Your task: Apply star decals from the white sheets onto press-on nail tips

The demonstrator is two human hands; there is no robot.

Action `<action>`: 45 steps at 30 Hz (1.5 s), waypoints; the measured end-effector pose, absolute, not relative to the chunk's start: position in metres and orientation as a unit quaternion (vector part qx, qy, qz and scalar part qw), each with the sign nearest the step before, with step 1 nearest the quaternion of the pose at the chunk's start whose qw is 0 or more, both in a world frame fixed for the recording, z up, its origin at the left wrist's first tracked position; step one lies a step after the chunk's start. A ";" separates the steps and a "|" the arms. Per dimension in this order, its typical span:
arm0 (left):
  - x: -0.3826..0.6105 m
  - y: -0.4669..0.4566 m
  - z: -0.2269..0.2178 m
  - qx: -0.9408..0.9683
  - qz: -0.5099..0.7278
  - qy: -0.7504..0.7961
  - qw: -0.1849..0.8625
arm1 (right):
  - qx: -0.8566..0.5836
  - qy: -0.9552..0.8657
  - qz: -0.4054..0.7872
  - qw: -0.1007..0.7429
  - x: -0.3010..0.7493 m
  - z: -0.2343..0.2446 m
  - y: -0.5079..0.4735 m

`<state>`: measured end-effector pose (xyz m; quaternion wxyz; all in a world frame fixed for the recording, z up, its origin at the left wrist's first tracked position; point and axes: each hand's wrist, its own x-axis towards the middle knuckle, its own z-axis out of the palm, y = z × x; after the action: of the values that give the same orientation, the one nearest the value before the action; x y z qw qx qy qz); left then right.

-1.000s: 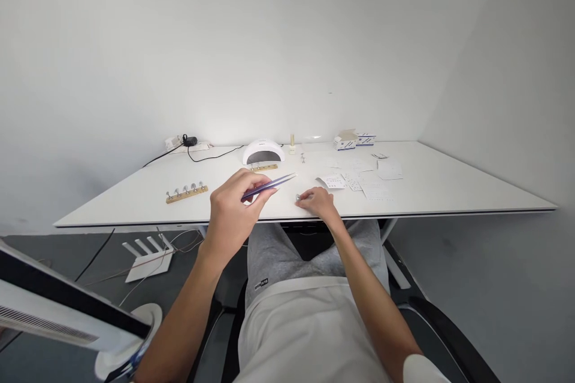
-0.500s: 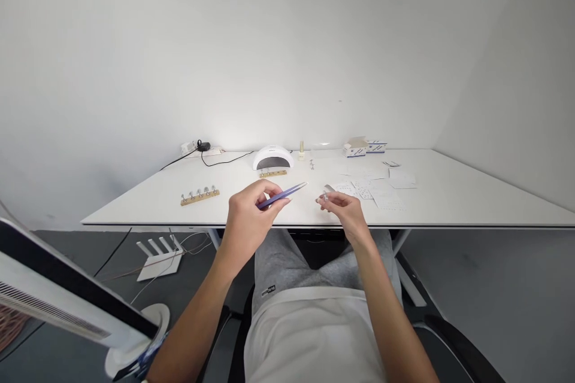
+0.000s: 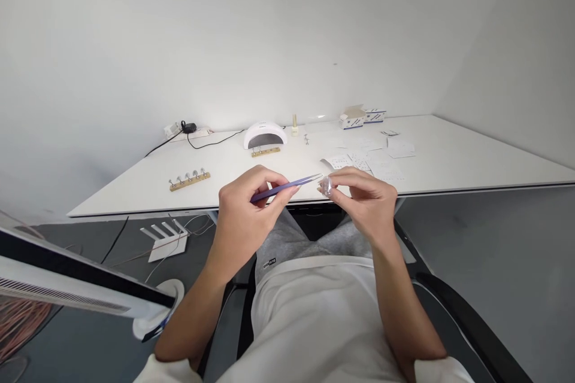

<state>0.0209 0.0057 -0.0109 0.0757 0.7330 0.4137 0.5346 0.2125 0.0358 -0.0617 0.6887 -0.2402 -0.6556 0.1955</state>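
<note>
My left hand point(image 3: 245, 215) is closed on blue tweezers point(image 3: 287, 186), whose tips point right. They nearly touch a small clear piece point(image 3: 327, 185) pinched in the fingertips of my right hand point(image 3: 366, 200). Both hands are raised close to me, just off the near edge of the white table point(image 3: 449, 161). What the clear piece is I cannot make out.
A white nail lamp point(image 3: 264, 133) and power strip point(image 3: 188, 130) sit at the table's back. A wooden strip of holders point(image 3: 189, 180) lies left, another point(image 3: 265, 152) before the lamp. Small sheets point(image 3: 372, 161) and boxes point(image 3: 362, 116) lie right. A white fan point(image 3: 81, 293) stands low left.
My right hand has lifted the small clear piece off the table and brought it toward me. The tweezers in my left hand have come in to meet it.
</note>
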 end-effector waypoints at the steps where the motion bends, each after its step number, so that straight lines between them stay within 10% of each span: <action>1: 0.022 0.004 -0.012 0.738 0.533 0.409 0.065 | -0.240 -0.657 0.189 0.689 0.213 -0.061 0.035; 45: 0.023 0.002 -0.015 0.745 0.514 0.420 0.063 | -0.262 -0.653 0.156 0.693 0.211 -0.060 0.030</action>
<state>0.0231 0.0020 -0.0146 0.0631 0.7450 0.4202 0.5142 0.2113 0.0298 -0.0597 0.6933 -0.2623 -0.6529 0.1558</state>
